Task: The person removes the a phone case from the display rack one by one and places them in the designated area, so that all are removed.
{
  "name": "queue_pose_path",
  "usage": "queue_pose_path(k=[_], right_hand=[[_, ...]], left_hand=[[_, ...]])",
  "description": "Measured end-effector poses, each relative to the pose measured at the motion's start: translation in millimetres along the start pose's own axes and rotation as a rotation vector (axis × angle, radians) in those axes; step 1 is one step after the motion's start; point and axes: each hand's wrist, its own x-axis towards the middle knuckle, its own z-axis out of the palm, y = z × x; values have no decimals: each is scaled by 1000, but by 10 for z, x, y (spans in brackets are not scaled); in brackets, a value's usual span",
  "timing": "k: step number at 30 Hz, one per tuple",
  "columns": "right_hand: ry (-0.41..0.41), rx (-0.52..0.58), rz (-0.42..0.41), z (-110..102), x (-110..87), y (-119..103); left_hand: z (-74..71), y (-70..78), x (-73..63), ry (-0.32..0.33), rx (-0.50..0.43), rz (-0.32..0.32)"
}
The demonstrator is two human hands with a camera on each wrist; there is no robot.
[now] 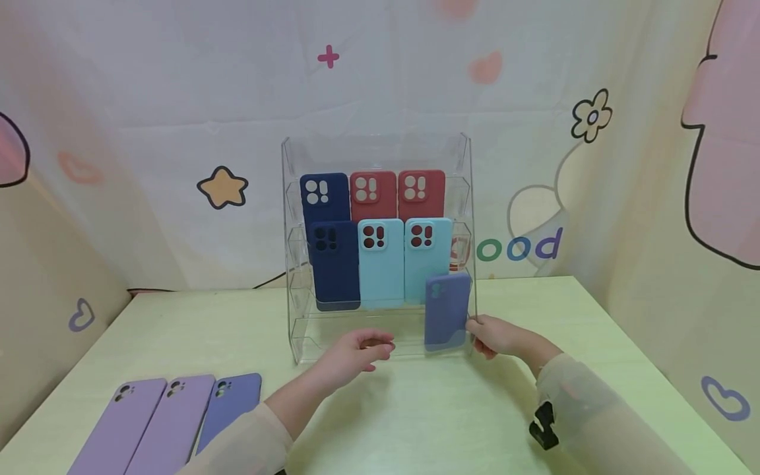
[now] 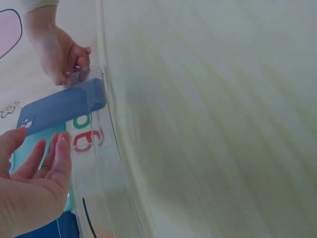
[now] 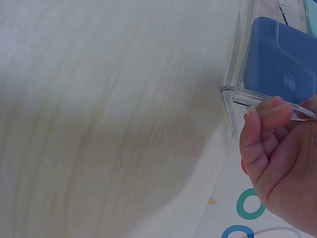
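Observation:
A clear plastic display rack [image 1: 380, 357] with stepped tiers stands on the table. My right hand [image 1: 494, 335] is at its right side, with fingers curled and pinching the side panel's edge in the right wrist view. Just inside that panel, a blue-violet phone case [image 1: 447, 313] stands in the lowest tier, leaning back slightly. My left hand [image 1: 353, 359] hovers before the lowest tier, its fingers loosely bent and holding nothing. Above are dark blue cases [image 1: 336, 270], light blue cases [image 1: 381, 267] and red cases [image 1: 374, 196], partly overlapping.
At the table's front left lie two lilac phone cases [image 1: 121, 422] and a blue-violet case [image 1: 228, 406], side by side; my left sleeve covers part of the latter. A printed cloth [image 1: 380, 79] hangs behind the rack and along the sides of the table [image 1: 439, 422].

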Motion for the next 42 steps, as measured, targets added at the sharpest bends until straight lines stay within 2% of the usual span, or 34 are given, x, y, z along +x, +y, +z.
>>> queue_pose_path(k=[7, 15, 27, 35, 42], right_hand=[[-3, -17, 16, 5, 0, -3], [-8, -21, 19, 3, -2, -8], [-13, -15, 7, -4, -16, -35], [-12, -24, 9, -20, -18, -30], [-24, -16, 9, -17, -9, -23]], left_hand=[[235, 90, 249, 66, -38, 34], [398, 45, 433, 119, -85, 57], [506, 63, 582, 220, -140, 76], [559, 51, 650, 228, -161, 91], [630, 47, 728, 259, -103, 92]])
